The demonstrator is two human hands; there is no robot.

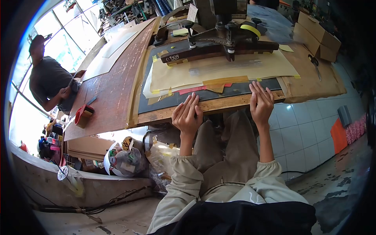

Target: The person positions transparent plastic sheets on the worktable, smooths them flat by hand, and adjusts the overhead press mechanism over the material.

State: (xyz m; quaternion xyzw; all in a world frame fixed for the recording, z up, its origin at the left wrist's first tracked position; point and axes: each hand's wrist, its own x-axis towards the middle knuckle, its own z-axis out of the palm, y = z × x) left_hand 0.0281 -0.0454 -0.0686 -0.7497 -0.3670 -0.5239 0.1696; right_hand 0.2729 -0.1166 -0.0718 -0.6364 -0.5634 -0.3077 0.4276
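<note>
My left hand (188, 113) rests at the front wooden edge (231, 100) of the work table, fingers extended and holding nothing. Farther right, my right hand (261, 102) lies at the same edge, its fingers stretched forward and empty. Between and beyond them is a dark board (156, 106) with a cream sheet (164, 78) taped on it. Pink paper (192, 88) and a brown paper piece (215, 88) stick out from under the sheet. A clear plastic strip (227, 67) lies on top, in front of a dark metal press bar (219, 53).
A person (53, 74) stands at the left beside a reddish table (113, 84) with a red container (83, 115). Scissors (314, 66) and a cardboard box (317, 37) are at the right. A filled plastic bag (127, 160) sits below the table.
</note>
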